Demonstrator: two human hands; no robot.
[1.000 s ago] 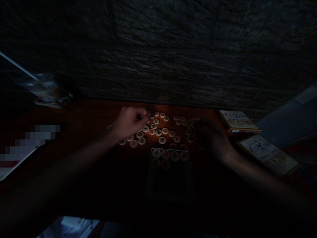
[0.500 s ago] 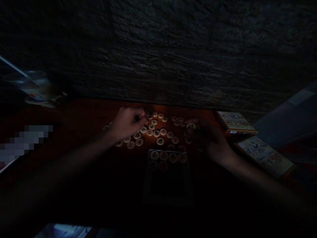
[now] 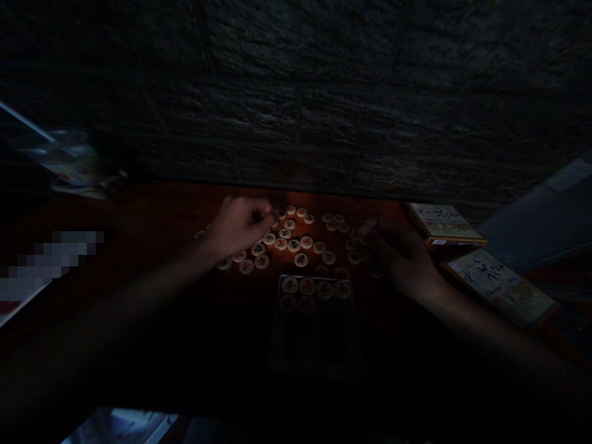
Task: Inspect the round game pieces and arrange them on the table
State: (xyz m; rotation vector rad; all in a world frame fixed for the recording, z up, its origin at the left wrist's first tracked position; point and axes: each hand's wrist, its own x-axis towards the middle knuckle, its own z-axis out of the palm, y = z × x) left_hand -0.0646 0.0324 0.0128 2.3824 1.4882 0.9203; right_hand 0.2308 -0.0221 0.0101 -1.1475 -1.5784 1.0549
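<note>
Round wooden xiangqi pieces (image 3: 293,245) with red or black characters lie scattered over a dark reddish table (image 3: 171,203). My left hand (image 3: 243,225) is over the left part of them, thumb and fingers curled together; what is in the fingertips, if anything, is hidden. To the right of the pieces, my right hand (image 3: 402,253) is closed in a pinch, apparently round a xiangqi piece that the fingers mostly hide. Nearer to me, a shallow open box (image 3: 314,342) holds rows of pieces at its far end; its near part is very dark.
Two printed flat boxes (image 3: 446,222) lie at the right, beyond my right forearm. A plastic cup (image 3: 74,160) with a straw stands at the far left. A stone-patterned wall (image 3: 296,111) rises behind the table. A bright-screened object (image 3: 124,425) shows at the bottom edge.
My right hand has drawn slightly right, its fingers closing round the xiangqi piece that earlier faced the camera at its fingertips. The left hand has stayed nearly still. The view has shifted slightly.
</note>
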